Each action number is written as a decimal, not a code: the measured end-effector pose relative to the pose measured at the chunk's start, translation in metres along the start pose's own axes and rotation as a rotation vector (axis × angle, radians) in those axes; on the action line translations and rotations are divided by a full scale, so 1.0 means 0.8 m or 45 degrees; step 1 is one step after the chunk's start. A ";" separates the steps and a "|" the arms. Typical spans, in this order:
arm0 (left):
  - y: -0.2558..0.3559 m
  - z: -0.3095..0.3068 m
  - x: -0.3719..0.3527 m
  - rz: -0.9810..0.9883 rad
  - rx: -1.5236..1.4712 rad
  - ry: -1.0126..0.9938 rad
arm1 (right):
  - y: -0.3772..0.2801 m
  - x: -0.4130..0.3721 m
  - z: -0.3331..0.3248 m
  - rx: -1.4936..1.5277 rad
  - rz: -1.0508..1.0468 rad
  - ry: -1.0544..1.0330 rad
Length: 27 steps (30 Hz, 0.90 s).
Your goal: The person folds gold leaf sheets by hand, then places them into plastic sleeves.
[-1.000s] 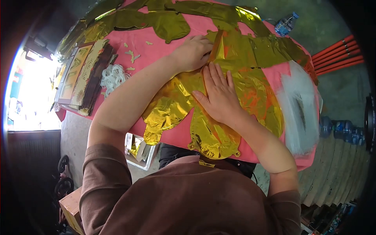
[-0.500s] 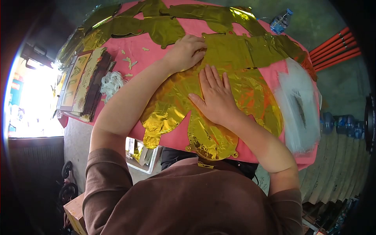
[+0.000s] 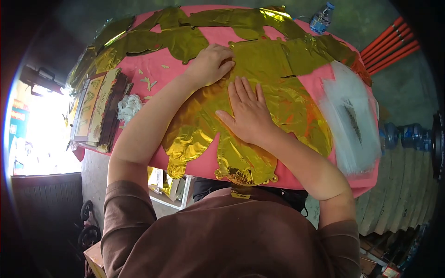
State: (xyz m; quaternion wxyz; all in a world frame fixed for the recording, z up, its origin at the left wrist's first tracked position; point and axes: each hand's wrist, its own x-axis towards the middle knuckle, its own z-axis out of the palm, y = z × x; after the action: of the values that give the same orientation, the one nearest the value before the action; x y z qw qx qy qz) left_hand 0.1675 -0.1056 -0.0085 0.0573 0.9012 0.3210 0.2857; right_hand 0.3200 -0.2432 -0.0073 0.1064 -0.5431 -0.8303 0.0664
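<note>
A large flat gold foil balloon [image 3: 296, 99] lies across the front of the pink-covered table, with lobed parts toward my body. My right hand [image 3: 250, 111] rests palm down on its middle, fingers stretched out and thumb apart. At the balloon's upper left edge, my left hand [image 3: 212, 65] has its fingers curled in toward the thumb on the foil; the fingertips' exact hold is partly hidden. More flat gold foil balloons [image 3: 185, 41] are spread along the far side of the table.
At left stand a stack of printed packets [image 3: 99, 109], a bundle of white ribbon [image 3: 129, 107] and small pale scraps [image 3: 148, 83]. Clear plastic bags [image 3: 347, 120] lie at right. A water bottle [image 3: 321, 18] is at the far edge. Below is a white box [image 3: 185, 192].
The whole view has shifted slightly. Both hands keep nearly the same places on the foil, and the balloon looks unchanged.
</note>
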 end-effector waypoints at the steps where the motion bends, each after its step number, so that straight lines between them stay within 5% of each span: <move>1: 0.003 -0.002 0.004 -0.033 -0.021 -0.038 | 0.000 -0.001 0.001 0.008 -0.006 0.008; 8: 0.017 0.034 0.051 0.148 -0.237 -0.142 | 0.000 -0.001 0.006 0.032 -0.009 0.108; 17: 0.025 0.055 0.063 -0.028 -0.466 -0.137 | 0.022 0.007 -0.025 0.214 -0.051 0.202; 19: 0.020 0.060 0.061 0.032 -0.513 -0.060 | 0.047 0.018 -0.094 0.725 0.280 -0.256; 21: 0.023 0.060 0.059 0.008 -0.509 -0.060 | 0.093 0.018 -0.099 0.281 0.188 0.170; 27: 0.022 0.061 0.057 0.062 -0.450 -0.034 | 0.238 0.037 -0.116 -0.805 0.464 -0.050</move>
State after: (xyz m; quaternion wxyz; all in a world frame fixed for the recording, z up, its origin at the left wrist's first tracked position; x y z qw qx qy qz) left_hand 0.2329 -0.0878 -0.0219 0.2121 0.8883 0.2432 0.3268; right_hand 0.5007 -0.1399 0.0430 -0.0963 -0.6867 -0.7013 -0.1651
